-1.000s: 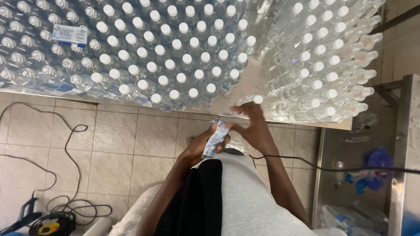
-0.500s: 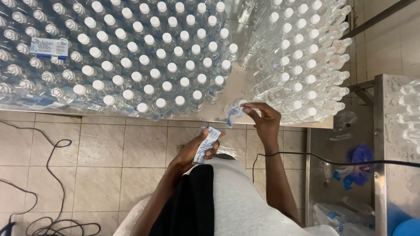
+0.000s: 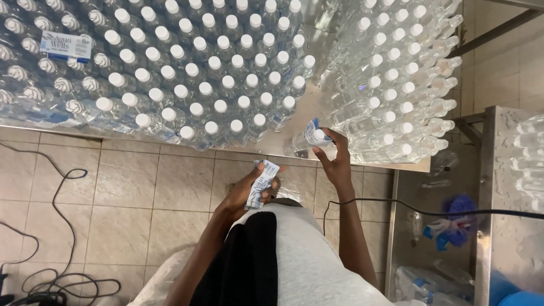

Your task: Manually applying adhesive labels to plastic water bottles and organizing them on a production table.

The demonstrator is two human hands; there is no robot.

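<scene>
The person's left hand [image 3: 249, 195] is gripping a small stack of blue-and-white paper labels [image 3: 262, 182], with the fingers curled around the lower part of the stack and the thumb pressing along its near edge. The stack is sticking out past the fingertips, tilting up and to the right, and it is hovering over the tiled floor [image 3: 141, 192], just in front of the person's grey shirt [image 3: 300, 255].

The right hand [image 3: 334, 161] is reaching farther out, toward the front edge of the metal table [image 3: 374, 164]. Its fingers are pinching a single label [image 3: 313, 134], which is lying against the top of a clear bottle [image 3: 318, 137] with a white cap. The label is sitting between the fingertips and the bottle, curving around the bottle's neck, and the thumb is resting at the label's right edge.

That bottle is standing in the gap between two large groups of capped bottles: a shrink-wrapped block [image 3: 192, 73] to the left and an unlabelled cluster [image 3: 396, 85] to the right. Black cables [image 3: 62, 187] are trailing over the floor at the left, and a blue cloth [image 3: 459, 215] is hanging at the right beside a steel frame [image 3: 487, 215].
</scene>
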